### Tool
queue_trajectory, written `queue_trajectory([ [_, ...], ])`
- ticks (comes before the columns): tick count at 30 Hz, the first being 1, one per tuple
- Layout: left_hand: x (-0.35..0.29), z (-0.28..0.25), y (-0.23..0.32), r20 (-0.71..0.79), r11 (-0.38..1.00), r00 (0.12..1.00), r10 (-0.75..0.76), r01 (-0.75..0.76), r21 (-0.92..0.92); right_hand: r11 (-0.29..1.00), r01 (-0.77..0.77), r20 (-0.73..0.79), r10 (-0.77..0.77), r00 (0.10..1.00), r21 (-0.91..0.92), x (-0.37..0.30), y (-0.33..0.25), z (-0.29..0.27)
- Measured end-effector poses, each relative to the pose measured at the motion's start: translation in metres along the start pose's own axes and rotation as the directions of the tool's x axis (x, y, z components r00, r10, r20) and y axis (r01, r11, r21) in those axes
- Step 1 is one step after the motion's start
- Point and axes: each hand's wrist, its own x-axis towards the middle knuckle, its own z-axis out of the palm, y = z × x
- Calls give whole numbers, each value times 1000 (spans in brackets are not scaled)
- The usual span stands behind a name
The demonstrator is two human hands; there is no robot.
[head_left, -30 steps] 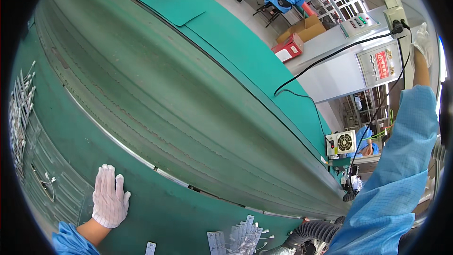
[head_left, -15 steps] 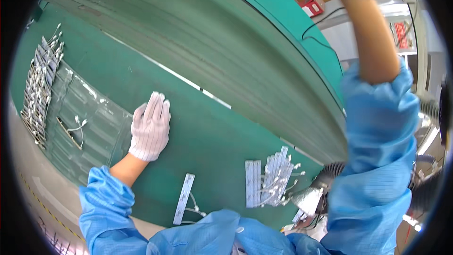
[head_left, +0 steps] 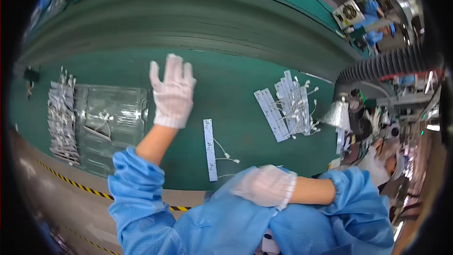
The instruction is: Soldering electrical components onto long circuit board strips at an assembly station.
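My left hand (head_left: pixel 173 92), in a white striped glove, is over the green work surface with its fingers spread and nothing in it. Close to my chest, my right hand (head_left: pixel 266 186), gloved too, is smeared by motion, so its fingers do not read clearly. Between the two lies a single LED light strip board (head_left: pixel 209 148) with white leads and connectors. On the right rests a fanned group of similar strip boards (head_left: pixel 273 113). A clear plastic tray (head_left: pixel 125 134) sits left of my left hand, with one wired board (head_left: pixel 97 133) inside.
A dense stack of wired boards (head_left: pixel 62 118) stands at the tray's left. A black ribbed hose (head_left: pixel 377 68) with a metal hood (head_left: pixel 339 114) hangs at the right edge. The conveyor belt (head_left: pixel 188 23) runs along the far side. Co-workers in blue (head_left: pixel 373 23) appear at far right.
My right hand has come down from the far upper right to my chest. My left hand has lifted its fingers apart. The view has turned, shifting the whole bench.
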Motion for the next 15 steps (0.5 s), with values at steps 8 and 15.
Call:
queue_trajectory([
  [8,-52,-141,116,-228,353,943,242,-305,-884,889,86,156,-172,973,450,-126,52,21],
  [15,-105,-127,163,71,336,928,365,-60,-940,217,-96,101,-13,995,971,-184,87,52],
])
